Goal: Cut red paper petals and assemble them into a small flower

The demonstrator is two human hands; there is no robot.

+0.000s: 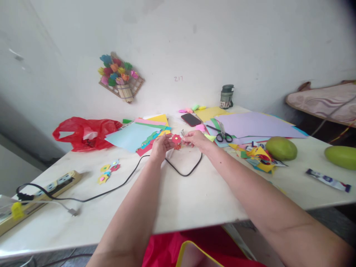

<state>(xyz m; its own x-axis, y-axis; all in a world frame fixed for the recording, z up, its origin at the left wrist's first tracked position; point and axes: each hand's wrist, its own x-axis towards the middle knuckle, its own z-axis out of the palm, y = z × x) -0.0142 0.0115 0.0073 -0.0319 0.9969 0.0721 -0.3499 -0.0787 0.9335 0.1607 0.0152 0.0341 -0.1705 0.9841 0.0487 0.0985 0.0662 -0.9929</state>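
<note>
A small red paper flower with a yellow centre is held up over the middle of the table. My left hand has its fingers round the flower's left side. On the right of the flower, my right hand is closed in a pinch; what its fingertips grip is too small to make out. An orange paper piece shows just below the red flower. Several finished paper flowers in yellow, blue and red lie on the table at the left.
Black-handled scissors, coloured paper sheets, scraps, green fruit and a glue tube lie right. A phone lies behind. Left are a red bag and power strip, whose black cable crosses the table.
</note>
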